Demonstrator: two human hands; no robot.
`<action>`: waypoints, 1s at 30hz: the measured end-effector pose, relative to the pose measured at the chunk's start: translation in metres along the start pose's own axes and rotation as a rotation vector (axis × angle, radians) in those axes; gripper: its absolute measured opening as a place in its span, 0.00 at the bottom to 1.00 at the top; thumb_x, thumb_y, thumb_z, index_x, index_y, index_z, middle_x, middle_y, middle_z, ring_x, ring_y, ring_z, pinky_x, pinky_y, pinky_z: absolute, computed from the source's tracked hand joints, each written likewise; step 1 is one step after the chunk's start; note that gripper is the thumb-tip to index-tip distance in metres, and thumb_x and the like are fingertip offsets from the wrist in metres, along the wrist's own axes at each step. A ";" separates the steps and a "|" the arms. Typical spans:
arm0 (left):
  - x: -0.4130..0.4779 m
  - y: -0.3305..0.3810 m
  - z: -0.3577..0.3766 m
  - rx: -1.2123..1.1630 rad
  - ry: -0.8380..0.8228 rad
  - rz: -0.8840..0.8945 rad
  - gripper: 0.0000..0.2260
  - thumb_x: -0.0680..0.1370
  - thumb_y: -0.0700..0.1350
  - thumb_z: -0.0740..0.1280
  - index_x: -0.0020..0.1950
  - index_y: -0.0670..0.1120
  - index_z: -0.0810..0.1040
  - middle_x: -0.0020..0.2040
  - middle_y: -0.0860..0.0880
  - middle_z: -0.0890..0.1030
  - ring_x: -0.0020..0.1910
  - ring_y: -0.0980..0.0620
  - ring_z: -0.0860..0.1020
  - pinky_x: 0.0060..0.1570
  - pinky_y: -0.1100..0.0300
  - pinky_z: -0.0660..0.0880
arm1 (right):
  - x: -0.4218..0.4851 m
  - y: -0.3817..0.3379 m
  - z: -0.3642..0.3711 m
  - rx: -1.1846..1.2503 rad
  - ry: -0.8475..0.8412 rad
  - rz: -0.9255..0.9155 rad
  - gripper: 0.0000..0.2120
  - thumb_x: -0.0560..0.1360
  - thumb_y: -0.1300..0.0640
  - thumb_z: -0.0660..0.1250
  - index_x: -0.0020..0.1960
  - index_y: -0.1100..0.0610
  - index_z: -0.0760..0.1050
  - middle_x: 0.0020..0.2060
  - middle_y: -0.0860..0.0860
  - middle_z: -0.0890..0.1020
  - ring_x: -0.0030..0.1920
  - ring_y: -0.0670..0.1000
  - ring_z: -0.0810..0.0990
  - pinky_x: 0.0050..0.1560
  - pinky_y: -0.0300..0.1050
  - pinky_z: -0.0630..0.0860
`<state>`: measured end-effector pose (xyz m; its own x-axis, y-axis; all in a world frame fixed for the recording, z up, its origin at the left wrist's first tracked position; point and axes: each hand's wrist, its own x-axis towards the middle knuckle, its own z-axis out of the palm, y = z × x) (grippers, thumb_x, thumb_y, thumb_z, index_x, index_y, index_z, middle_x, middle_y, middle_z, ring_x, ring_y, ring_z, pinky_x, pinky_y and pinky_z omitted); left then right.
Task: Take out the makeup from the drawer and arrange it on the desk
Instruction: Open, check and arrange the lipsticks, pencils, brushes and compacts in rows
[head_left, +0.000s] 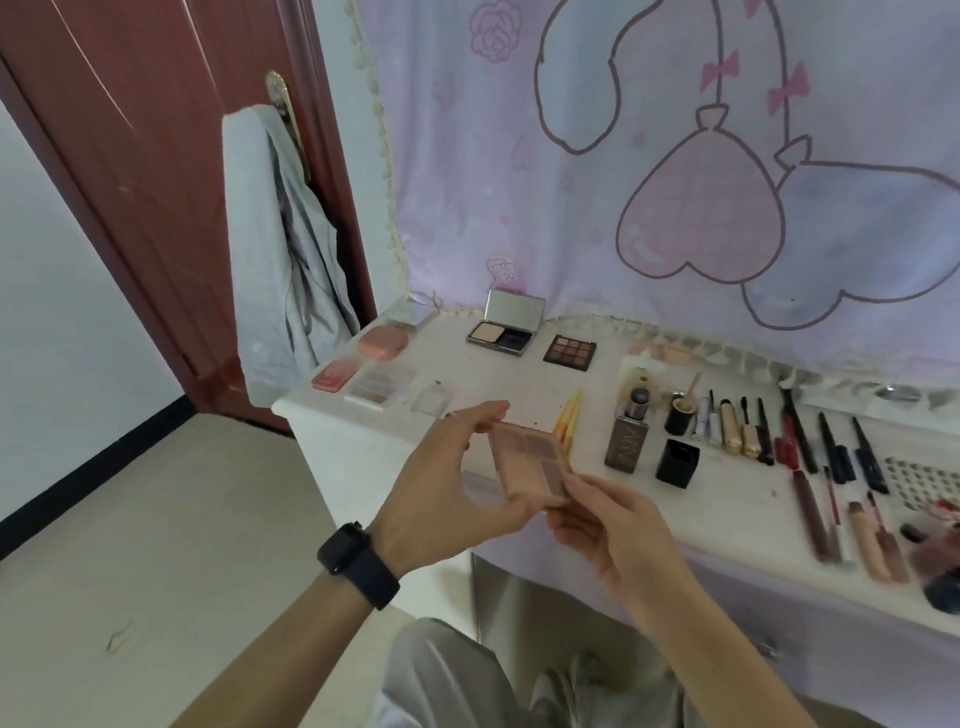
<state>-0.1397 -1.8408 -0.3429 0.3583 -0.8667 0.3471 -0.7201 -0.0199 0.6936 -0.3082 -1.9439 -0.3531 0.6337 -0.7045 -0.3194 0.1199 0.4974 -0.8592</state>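
Numerous cosmetics (748, 436) were arranged on the desk (519, 379); one eyeshadow palette (530, 460), gripped by the left hand (457, 483) and the right hand (608, 525) near the front edge, was not yet placed.

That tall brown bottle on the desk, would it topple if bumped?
Probably: the brown bottle stands upright, tall on a narrow base, so a nudge near its top could tip it. Its flat sides suggest it would not roll far. It looks like glass, so likely heavy for its size and breakable.
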 end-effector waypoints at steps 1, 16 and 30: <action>-0.002 0.004 0.008 -0.073 0.021 -0.034 0.39 0.65 0.59 0.78 0.73 0.57 0.67 0.64 0.63 0.74 0.65 0.61 0.72 0.62 0.66 0.70 | -0.002 0.001 -0.006 0.096 -0.004 0.056 0.08 0.79 0.63 0.66 0.51 0.67 0.81 0.38 0.62 0.84 0.33 0.53 0.83 0.33 0.41 0.82; -0.008 0.030 0.051 -0.001 -0.103 0.129 0.38 0.64 0.59 0.77 0.71 0.60 0.66 0.63 0.60 0.71 0.62 0.62 0.72 0.60 0.70 0.70 | -0.013 -0.014 -0.045 -0.274 -0.222 0.035 0.27 0.68 0.49 0.74 0.64 0.57 0.76 0.54 0.60 0.85 0.53 0.65 0.84 0.57 0.56 0.81; -0.019 0.023 0.053 -0.120 0.013 0.113 0.37 0.63 0.64 0.77 0.69 0.53 0.73 0.60 0.54 0.77 0.60 0.57 0.76 0.56 0.69 0.76 | -0.012 -0.004 -0.035 -0.228 -0.207 0.112 0.24 0.68 0.48 0.74 0.58 0.63 0.82 0.53 0.65 0.83 0.46 0.59 0.82 0.61 0.65 0.77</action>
<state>-0.1951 -1.8514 -0.3671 0.2872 -0.8537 0.4345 -0.6801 0.1377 0.7200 -0.3430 -1.9554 -0.3597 0.7781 -0.5224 -0.3488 -0.1185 0.4232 -0.8982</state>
